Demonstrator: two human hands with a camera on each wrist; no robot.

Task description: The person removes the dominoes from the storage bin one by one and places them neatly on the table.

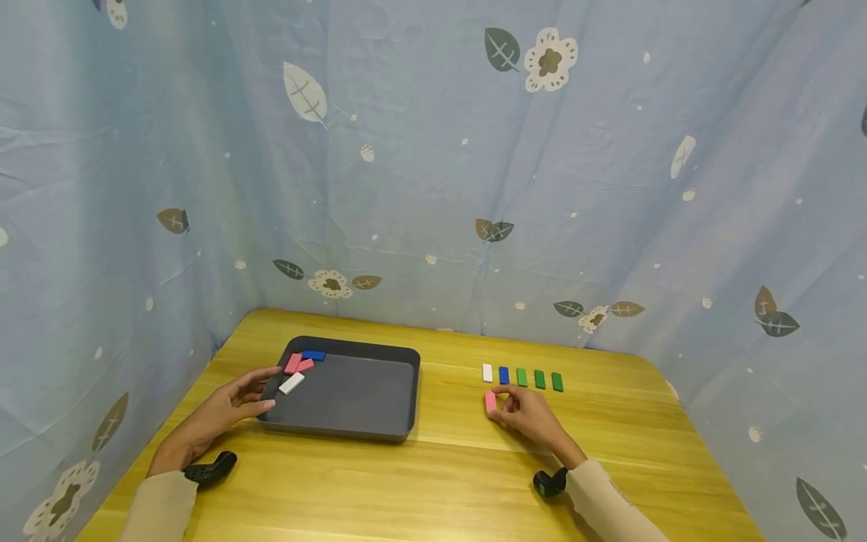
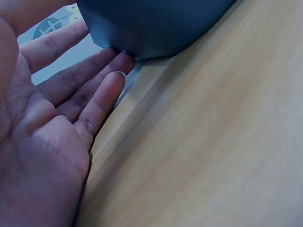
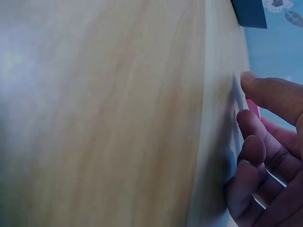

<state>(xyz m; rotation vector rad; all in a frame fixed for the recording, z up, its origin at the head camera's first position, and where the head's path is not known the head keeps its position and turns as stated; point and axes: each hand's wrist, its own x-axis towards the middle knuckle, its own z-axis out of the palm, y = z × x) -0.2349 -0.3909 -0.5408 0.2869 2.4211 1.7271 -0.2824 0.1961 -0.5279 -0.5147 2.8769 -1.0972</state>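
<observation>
So we've got the pink block point(image 1: 491, 403) lower right of centre in the frame, just below the row point(image 1: 521, 377) of 5; our right hand point(image 1: 531, 418) pinches it by its 2 short ends, thumb and finger slightly parted; can't tell if it's off the table point(image 1: 339, 482); we'd guess light, stiff, tough, maybe slick, so ends seem a decent hold; our left hand point(image 1: 230, 403), fingers loosely spread, touches the tray point(image 1: 366, 399) at lower left, gripping nothing.

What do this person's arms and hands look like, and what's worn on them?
The left hand and right hand are bare, without gloves. Beige sleeves end near the wrists. A small, curved black device sits by each wrist; no cables show.
</observation>
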